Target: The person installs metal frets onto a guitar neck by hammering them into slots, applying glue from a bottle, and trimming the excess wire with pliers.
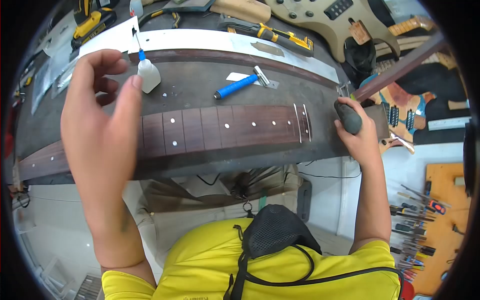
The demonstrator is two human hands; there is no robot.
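Gripping a dark grey handle [348,118] just beyond the right end of the fingerboard [192,131], the right hand [361,131] has its fingers and thumb wrapped around the rounded grip; I cannot tell what tool it belongs to. The left hand [102,112] is raised above the left part of the fingerboard, hiding some of it. Its fingers are curled, with the thumb held apart and a gap between the tips; nothing shows in its grasp.

The fingerboard lies flat along the near edge of the dark table [195,95], pale dots on its face and two thin metal wires [300,123] across its right end. On its far side, close to the left thumb, is a small clear bottle [149,76] with a blue tip; I cannot tell whether they touch. Also beyond the fingerboard, opposite its middle, lies a blue-handled tool [236,86] with a metal head. Farther past the fingerboard runs a long white strip [210,41], with a yellow and black tool [282,39] on its far side.
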